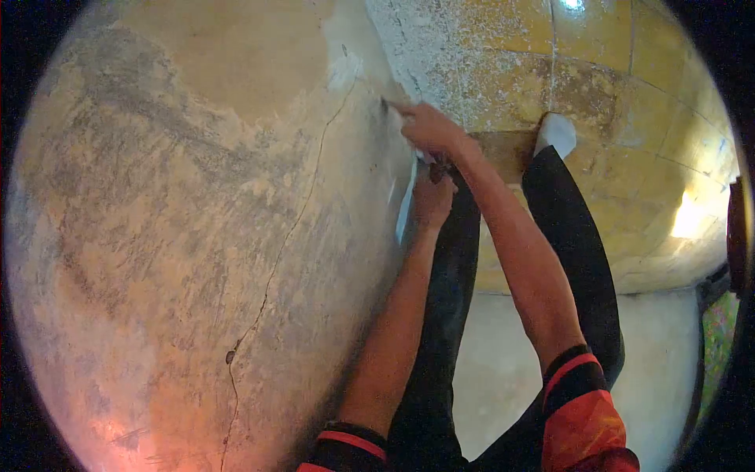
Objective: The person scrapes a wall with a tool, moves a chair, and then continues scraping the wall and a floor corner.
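My right hand [431,130] is up close to the stained wall [197,181], index finger stretched out towards a dark spot [384,103] on its surface. The other fingers curl in, with a small whitish bit [425,156] just below them. Directly underneath, my left hand [434,200] is closed, and a small dark object [438,171] shows at the top of the fist; I cannot tell its kind. Beside that hand, a pale bluish-white strip [406,203] runs along the wall's lower edge.
A long crack [295,223] with a small hole [230,357] runs down the wall. White specks [464,71] cover the yellow tiled floor [661,118] near the wall. My legs in dark trousers [568,212] reach across the floor, one ending in a white-covered foot [557,134].
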Demonstrator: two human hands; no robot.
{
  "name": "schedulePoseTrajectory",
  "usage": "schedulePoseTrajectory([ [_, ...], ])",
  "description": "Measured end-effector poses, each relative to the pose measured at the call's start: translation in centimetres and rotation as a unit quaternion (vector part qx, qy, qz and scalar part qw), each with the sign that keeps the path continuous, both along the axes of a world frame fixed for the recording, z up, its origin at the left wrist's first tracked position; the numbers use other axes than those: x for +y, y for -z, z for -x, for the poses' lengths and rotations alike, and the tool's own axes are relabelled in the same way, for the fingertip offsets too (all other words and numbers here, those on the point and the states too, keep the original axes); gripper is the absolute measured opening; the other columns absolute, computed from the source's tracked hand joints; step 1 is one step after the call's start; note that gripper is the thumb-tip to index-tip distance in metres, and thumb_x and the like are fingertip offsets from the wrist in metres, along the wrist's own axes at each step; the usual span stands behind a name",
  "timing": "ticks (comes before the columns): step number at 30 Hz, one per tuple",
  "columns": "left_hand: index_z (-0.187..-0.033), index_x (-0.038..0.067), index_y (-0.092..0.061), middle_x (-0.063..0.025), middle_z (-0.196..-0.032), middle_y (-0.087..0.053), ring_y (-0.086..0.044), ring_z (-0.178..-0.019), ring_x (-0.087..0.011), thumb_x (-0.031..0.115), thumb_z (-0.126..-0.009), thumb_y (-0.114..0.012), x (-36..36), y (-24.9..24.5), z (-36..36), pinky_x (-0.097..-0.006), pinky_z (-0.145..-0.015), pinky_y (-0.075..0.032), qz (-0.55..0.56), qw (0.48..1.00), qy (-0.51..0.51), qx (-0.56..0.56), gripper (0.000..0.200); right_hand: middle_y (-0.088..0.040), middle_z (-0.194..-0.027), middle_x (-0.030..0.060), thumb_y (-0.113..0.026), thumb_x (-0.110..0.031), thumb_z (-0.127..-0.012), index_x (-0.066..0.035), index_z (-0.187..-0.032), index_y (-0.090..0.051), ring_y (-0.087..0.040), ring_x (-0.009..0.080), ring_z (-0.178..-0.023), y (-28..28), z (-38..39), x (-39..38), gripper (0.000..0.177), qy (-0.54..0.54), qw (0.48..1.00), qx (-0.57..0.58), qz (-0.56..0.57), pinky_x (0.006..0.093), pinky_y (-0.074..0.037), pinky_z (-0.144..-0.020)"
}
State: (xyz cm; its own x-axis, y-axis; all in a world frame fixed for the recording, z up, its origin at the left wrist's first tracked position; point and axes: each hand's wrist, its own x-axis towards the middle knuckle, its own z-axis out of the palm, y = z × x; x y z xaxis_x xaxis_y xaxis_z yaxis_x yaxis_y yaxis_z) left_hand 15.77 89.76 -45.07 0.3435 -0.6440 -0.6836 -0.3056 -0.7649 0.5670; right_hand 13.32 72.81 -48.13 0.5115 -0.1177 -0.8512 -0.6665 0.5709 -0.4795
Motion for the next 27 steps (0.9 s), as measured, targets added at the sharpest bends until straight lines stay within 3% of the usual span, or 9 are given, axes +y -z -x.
schedulePoseTrajectory([
  [3,-0.087,-0.001,-0.057,-0.0147,-0.074,-0.063,-0.06,-0.055,-0.0252,0.021,-0.087,-0.053,1.1,1.5,0.0,-0.0373,-0.051,-0.046,0.033,0.999,0.023,-0.023,0.022,-0.059,-0.114,0.0269,-0.049,-0.013,-0.072,-0.015,-0.13,-0.053,-0.058,0.0357,-0.107,-1.0,0.7,3.5,0.058,0.024,0.98,-0.041,0.195,0.0406,-0.042,-0.096],
  [7,-0.088,0.0,-0.057,-0.0139,-0.074,-0.063,-0.061,-0.058,-0.0239,0.02,-0.086,-0.052,-3.2,-1.5,-0.6,-0.0379,-0.053,-0.045,-0.269,0.95,-0.108,0.119,0.02,-0.06,-0.11,0.0277,-0.049,-0.012,-0.071,-0.015,-0.13,-0.053,-0.061,0.0366,-0.101,1.9,0.2,0.1,0.059,-0.024,0.999,-0.03,0.033,0.0418,-0.045,-0.093],
  [12,-0.088,0.001,-0.057,-0.0126,-0.073,-0.063,-0.061,-0.06,-0.0257,0.017,-0.083,-0.054,-0.3,1.3,-1.5,-0.0389,-0.057,-0.046,-0.121,0.991,0.027,0.052,0.018,-0.062,-0.105,0.0279,-0.049,-0.012,-0.07,-0.013,-0.125,-0.057,-0.062,0.0386,-0.097,-0.2,0.7,2.7,0.055,0.002,0.984,-0.043,0.173,0.042,-0.046,-0.09],
  [15,-0.089,0.0,-0.057,-0.0127,-0.072,-0.062,-0.062,-0.063,-0.0277,0.016,-0.082,-0.054,-0.6,1.2,-1.2,-0.0404,-0.06,-0.046,-0.216,0.973,0.019,0.083,0.017,-0.062,-0.102,0.0287,-0.05,-0.012,-0.069,-0.013,-0.122,-0.06,-0.062,0.0402,-0.094,1.9,0.5,-0.3,0.053,-0.035,0.999,-0.002,-0.036,0.0423,-0.047,-0.088],
  [19,-0.091,-0.001,-0.056,-0.0126,-0.074,-0.062,-0.062,-0.071,-0.0276,0.015,-0.081,-0.056,-2.6,-0.9,-0.4,-0.041,-0.064,-0.046,-0.069,0.995,-0.028,0.063,0.019,-0.063,-0.102,0.0281,-0.051,-0.012,-0.069,-0.012,-0.121,-0.06,-0.063,0.0384,-0.094,0.9,0.7,3.3,0.053,0.013,0.986,-0.022,0.162,0.0419,-0.048,-0.087],
  [21,-0.092,-0.001,-0.057,-0.0135,-0.077,-0.063,-0.062,-0.075,-0.0291,0.015,-0.08,-0.057,0.3,2.6,-1.7,-0.0413,-0.066,-0.046,0.0,0.971,0.232,-0.058,0.02,-0.063,-0.101,0.0281,-0.051,-0.012,-0.069,-0.011,-0.121,-0.06,-0.063,0.0378,-0.094,0.9,0.6,3.7,0.052,0.05,0.983,-0.026,0.176,0.0415,-0.048,-0.087],
  [23,-0.092,-0.001,-0.057,-0.0152,-0.08,-0.063,-0.063,-0.079,-0.031,0.015,-0.08,-0.058,0.5,3.1,-1.7,-0.0425,-0.069,-0.047,-0.091,0.964,0.247,-0.031,0.021,-0.063,-0.103,0.0271,-0.05,-0.012,-0.07,-0.012,-0.122,-0.059,-0.063,0.0368,-0.095,3.4,0.4,3.0,0.052,0.023,0.997,-0.005,0.07,0.0406,-0.048,-0.088],
  [25,-0.091,-0.002,-0.058,-0.0179,-0.082,-0.064,-0.062,-0.083,-0.0335,0.016,-0.081,-0.058,-2.9,1.1,-1.3,-0.0444,-0.071,-0.047,-0.323,0.939,0.0,0.123,0.021,-0.063,-0.106,0.0262,-0.049,-0.012,-0.071,-0.013,-0.123,-0.059,-0.063,0.0361,-0.097,4.4,0.4,3.1,0.053,0.022,0.996,-0.022,0.082,0.0397,-0.047,-0.089],
  [27,-0.088,-0.002,-0.059,-0.021,-0.082,-0.064,-0.062,-0.082,-0.0357,0.02,-0.082,-0.057,-0.1,1.8,-0.6,-0.0463,-0.073,-0.047,-0.072,0.991,0.11,0.005,0.022,-0.062,-0.109,0.0255,-0.049,-0.013,-0.071,-0.015,-0.124,-0.058,-0.062,0.0354,-0.1,3.4,1.1,5.3,0.054,0.058,0.977,-0.069,0.191,0.0388,-0.046,-0.091],
])
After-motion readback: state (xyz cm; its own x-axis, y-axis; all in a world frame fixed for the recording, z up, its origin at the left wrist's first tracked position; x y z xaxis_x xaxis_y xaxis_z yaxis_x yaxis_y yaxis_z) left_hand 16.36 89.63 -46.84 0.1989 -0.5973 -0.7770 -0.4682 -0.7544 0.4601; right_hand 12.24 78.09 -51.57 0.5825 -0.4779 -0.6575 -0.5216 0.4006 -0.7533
